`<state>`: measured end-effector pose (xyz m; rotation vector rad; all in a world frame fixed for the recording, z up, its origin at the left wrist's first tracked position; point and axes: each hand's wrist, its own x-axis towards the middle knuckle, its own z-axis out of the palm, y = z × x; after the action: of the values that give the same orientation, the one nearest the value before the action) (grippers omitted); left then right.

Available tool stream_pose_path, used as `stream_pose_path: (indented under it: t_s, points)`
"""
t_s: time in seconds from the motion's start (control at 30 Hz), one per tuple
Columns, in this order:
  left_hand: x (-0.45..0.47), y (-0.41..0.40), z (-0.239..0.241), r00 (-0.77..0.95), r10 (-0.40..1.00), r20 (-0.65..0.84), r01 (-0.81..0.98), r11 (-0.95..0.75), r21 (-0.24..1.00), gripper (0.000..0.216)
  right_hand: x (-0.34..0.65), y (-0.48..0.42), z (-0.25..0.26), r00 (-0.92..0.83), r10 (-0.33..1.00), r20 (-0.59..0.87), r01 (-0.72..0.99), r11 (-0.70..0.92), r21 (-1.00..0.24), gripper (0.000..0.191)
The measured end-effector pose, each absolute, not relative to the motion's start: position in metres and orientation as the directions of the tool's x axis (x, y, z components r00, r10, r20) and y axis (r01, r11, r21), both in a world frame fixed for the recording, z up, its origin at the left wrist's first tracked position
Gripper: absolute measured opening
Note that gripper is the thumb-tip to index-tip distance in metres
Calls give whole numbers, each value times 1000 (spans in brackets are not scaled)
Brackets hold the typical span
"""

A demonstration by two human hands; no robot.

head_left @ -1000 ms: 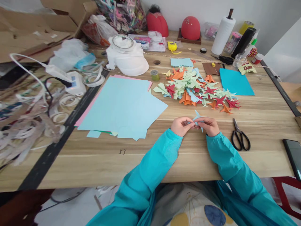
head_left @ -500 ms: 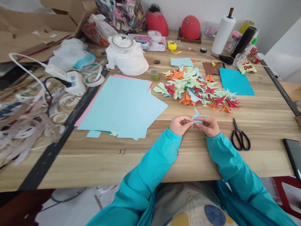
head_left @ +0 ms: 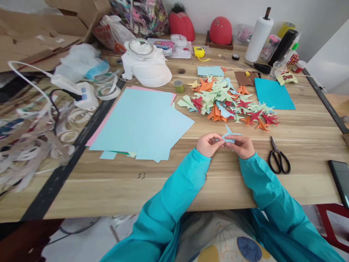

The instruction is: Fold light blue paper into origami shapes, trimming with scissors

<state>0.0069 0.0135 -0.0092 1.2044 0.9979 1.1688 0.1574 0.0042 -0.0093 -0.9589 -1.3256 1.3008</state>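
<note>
The fingers (head_left: 214, 137) of the left hand (head_left: 206, 146) and those of the right hand (head_left: 244, 147) nearly meet, both sets pinched on a light blue folded paper (head_left: 228, 134), its pointed ends showing just beyond the fingertips, held above the wooden counter (head_left: 114, 193). Just beyond the fingers lies a heap of folded paper shapes (head_left: 218, 95) in pale green, orange, red and blue. Near the fingers on the right, scissors (head_left: 276, 148) lie with black handles toward the person, and well apart on that side is a dark phone (head_left: 340, 178). To the left of the fingers spread light blue sheets (head_left: 136, 120), a pink sheet (head_left: 101, 126) peeking out beneath. Farther out, past the heap, are a bright blue sheet (head_left: 274, 94) to the right, a greenish spool (head_left: 178, 86) to the left and, farthest, a yellow tape measure (head_left: 199, 52)
</note>
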Motion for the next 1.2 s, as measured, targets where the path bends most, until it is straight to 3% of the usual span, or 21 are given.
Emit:
stream_pose_path:
  t_s: [1.2]
  points:
    - [8,17,-14,159,987,-3,-205,36,978,25,156,5,-13,-213,963,165,-177,128,-976,23]
